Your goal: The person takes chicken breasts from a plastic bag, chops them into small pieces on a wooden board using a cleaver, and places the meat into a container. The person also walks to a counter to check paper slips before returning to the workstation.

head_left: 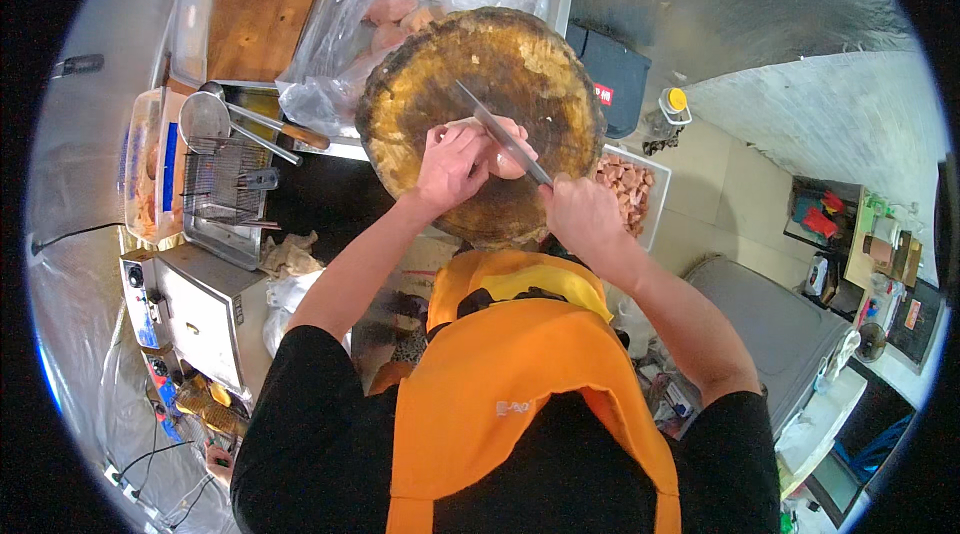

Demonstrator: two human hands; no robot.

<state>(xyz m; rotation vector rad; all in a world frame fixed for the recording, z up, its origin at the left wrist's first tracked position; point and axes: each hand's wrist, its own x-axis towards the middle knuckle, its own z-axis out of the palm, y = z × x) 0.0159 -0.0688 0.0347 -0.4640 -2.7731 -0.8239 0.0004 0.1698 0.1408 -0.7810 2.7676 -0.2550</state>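
Orange apron [480, 374] is hanging nearest, and beyond it the meat [506, 167] is lying on the block [480, 59]. The half-curled left hand [455, 164] is holding it down, the closed right hand [585, 214] is gripping the knife [507, 138]; if the meat is slipping, the knife could be cutting the left hand.

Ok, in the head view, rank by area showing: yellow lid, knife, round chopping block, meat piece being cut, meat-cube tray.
Round chopping block
Meat-cube tray
Knife and meat piece: too close to rank; left hand partly covers the meat
Yellow lid
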